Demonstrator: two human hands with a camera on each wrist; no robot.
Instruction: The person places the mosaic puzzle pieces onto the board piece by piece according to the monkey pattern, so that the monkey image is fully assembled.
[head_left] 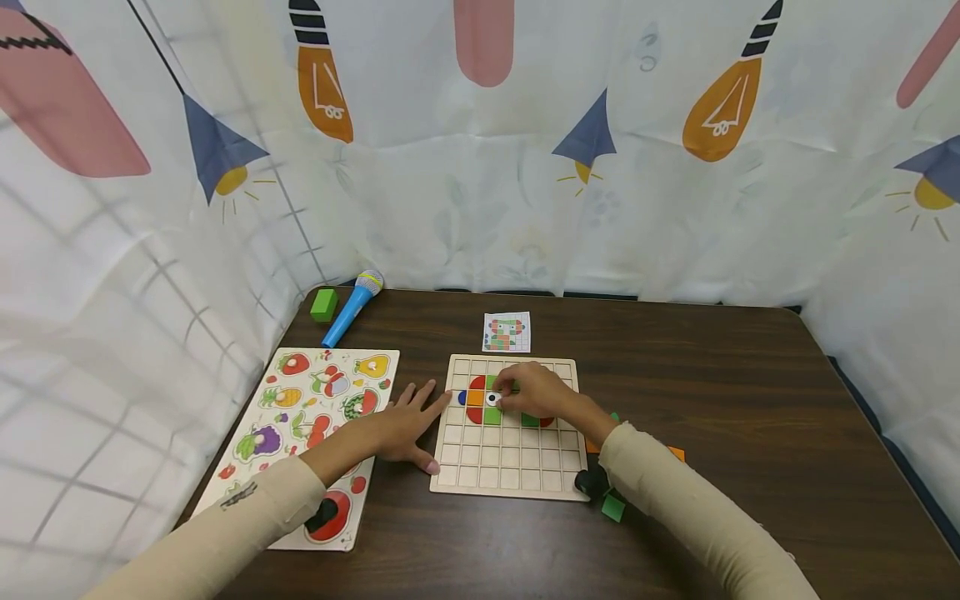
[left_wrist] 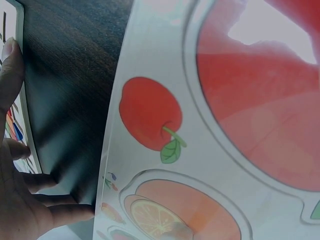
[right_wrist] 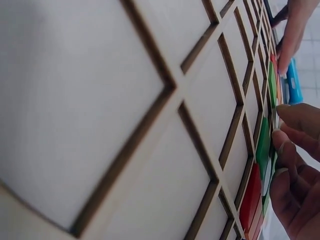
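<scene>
A wooden grid board (head_left: 510, 479) lies on the table, with red, green, orange and blue tiles in its upper cells. Over it my right hand (head_left: 536, 390) bends down, thumb and fingertips pinching a white tile with a black eye dot (head_left: 492, 399). The fingers (right_wrist: 295, 187) partly hide nearby tiles, including green (right_wrist: 263, 140) and red (right_wrist: 251, 195) ones. My left hand (head_left: 405, 429) is spread flat, its index fingertip and thumb touching the board's left edge. In the left wrist view, the fingers (left_wrist: 62, 214) of that hand are stretched out beside the fruit puzzle.
The fruit puzzle board (head_left: 251, 408) lies under my left forearm. Behind it are a blue toy microphone (head_left: 351, 312) and a green block (head_left: 324, 305). A small pattern card (head_left: 506, 332) lies behind the grid. Loose green (head_left: 612, 507) and orange (head_left: 677, 453) pieces lie by my right sleeve.
</scene>
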